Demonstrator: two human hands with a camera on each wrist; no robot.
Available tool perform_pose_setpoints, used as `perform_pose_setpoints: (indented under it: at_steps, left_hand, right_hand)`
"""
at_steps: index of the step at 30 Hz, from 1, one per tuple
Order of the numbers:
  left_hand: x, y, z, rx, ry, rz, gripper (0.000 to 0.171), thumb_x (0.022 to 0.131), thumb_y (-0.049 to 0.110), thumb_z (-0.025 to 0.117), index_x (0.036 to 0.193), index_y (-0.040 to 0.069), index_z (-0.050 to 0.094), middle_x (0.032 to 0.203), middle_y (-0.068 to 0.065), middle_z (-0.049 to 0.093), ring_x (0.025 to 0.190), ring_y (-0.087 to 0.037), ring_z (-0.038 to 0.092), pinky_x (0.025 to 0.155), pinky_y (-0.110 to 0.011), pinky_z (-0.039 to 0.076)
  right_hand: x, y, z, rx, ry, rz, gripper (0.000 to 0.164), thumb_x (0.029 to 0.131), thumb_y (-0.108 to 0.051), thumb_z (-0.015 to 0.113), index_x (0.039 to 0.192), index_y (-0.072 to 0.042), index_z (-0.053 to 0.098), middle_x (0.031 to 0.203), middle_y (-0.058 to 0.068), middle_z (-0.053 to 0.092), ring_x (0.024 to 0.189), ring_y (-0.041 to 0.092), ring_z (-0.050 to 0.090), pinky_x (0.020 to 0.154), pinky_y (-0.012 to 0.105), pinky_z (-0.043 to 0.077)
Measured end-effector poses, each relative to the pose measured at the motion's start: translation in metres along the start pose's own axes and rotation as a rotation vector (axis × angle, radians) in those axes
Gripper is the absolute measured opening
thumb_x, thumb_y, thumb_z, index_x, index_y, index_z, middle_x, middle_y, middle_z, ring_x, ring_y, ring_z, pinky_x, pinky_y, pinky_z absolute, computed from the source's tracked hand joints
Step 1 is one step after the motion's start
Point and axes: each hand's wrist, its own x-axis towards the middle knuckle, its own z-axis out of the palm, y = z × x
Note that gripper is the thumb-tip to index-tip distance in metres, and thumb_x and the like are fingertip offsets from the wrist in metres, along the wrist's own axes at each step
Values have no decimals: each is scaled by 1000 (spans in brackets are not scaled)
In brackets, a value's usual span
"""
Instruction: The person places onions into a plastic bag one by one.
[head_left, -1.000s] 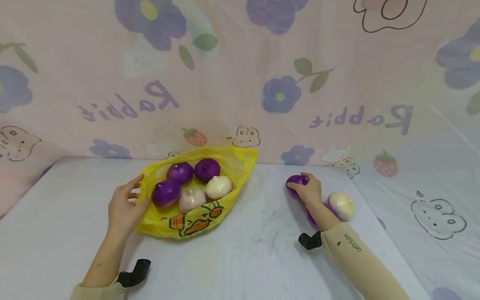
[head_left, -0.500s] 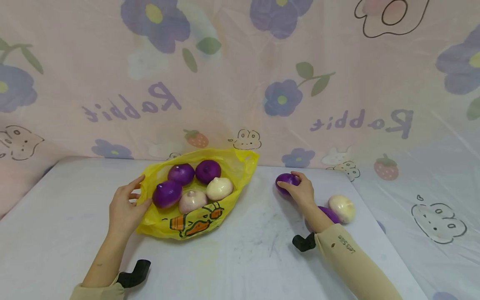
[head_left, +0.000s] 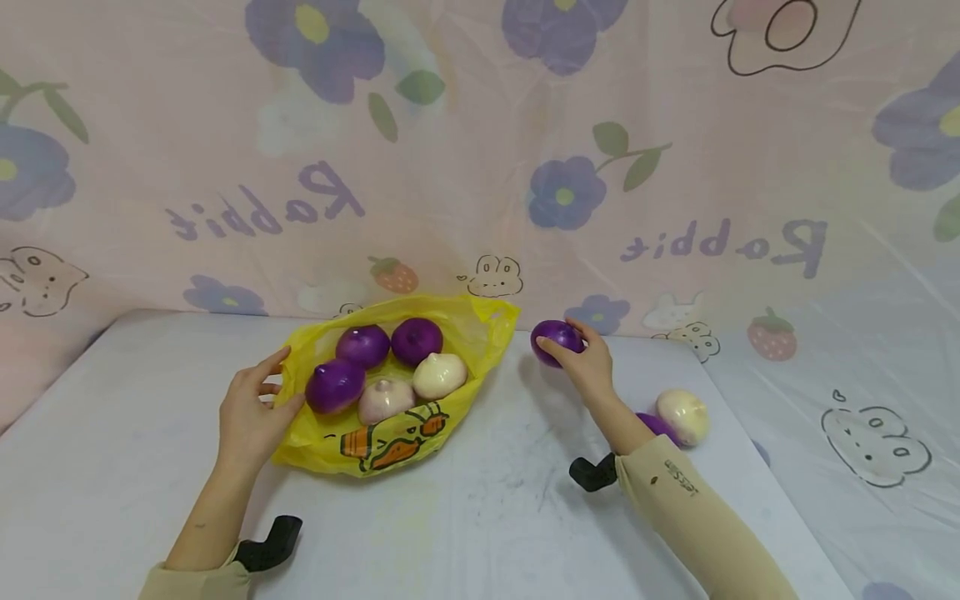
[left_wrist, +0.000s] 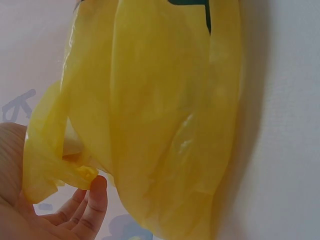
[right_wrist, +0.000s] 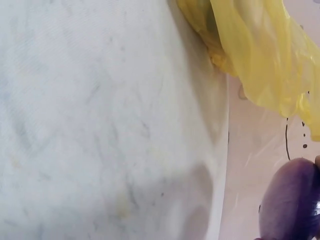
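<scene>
My right hand [head_left: 594, 368] grips a purple onion [head_left: 553, 343] between thumb and fingers, raised over the table to the right of a yellow plastic bag [head_left: 296, 446]. The right wrist view shows part of this purple onion [right_wrist: 287, 205] at its lower right. On the bag's left side, my left hand [head_left: 252, 414] holds the edge of its mouth; in the left wrist view a fingertip meets the crumpled yellow plastic [left_wrist: 165, 110]. Inside the wide mouth lie three purple onions, one of them a purple onion [head_left: 335, 387] at the left, with a white onion [head_left: 439, 377] and a pinkish-white onion [head_left: 386, 402].
On the table's right side, a pale onion [head_left: 682, 417] sits against another purple onion [head_left: 657, 427], partly hidden by the right forearm. Behind the white table [head_left: 480, 533] hangs a printed curtain [head_left: 465, 167]. A black wrist mount [head_left: 272, 546] juts from the left wrist.
My right hand has carried the purple onion leftward toward the bag and lifted it off the table. My left hand and the bag have stayed in place.
</scene>
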Motion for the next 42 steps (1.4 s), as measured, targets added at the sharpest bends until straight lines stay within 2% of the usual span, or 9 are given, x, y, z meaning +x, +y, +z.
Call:
perform_pose_setpoints:
  at_steps: [10,22,25,33,37,42]
  left_hand:
    - [0,1,1,-5,-4,-2,64,82,-1,66,142,6,45,126,-24,49,101,-36,52,82,-38,45]
    - [0,2,1,-12,-10,0,64,83,-1,65,143,5,44,126,-25,48,102,-37,51,86,-47,45]
    - [0,2,1,-7,-12,-5,64,83,-1,65,143,5,44,126,-25,48,102,-37,51,86,-44,45]
    - [0,3,0,-5,-17,-19,63,84,-1,65,143,5,44,127,-25,48,103,-37,51,86,-43,46]
    - [0,4,0,-6,-20,-29,64,84,-1,65,143,6,44,127,-24,48,103,-36,51,85,-40,45]
    - [0,5,-1,-13,-30,-36,64,84,0,65,144,6,43,128,-24,47,104,-37,50,87,-43,44]
  right_hand:
    - [2,-14,1,36,36,-59,68,82,-33,74,142,-15,46,144,14,45,133,36,41,106,50,38]
    - [4,-46,3,107,69,-140,69,80,-34,76,140,-18,47,141,11,45,130,32,45,103,47,42]
    - [4,-55,7,141,71,-167,68,79,-32,77,140,-16,48,139,11,47,127,32,46,102,46,43]
    - [-3,-76,17,191,42,-260,67,79,-32,76,138,-14,50,136,10,48,120,31,49,98,45,47]
    - [-8,-84,23,201,14,-268,66,80,-33,76,138,-15,50,137,10,48,121,31,48,98,45,46]
    - [-11,-91,31,221,-14,-275,66,80,-34,76,138,-16,51,137,8,48,121,30,48,99,45,46]
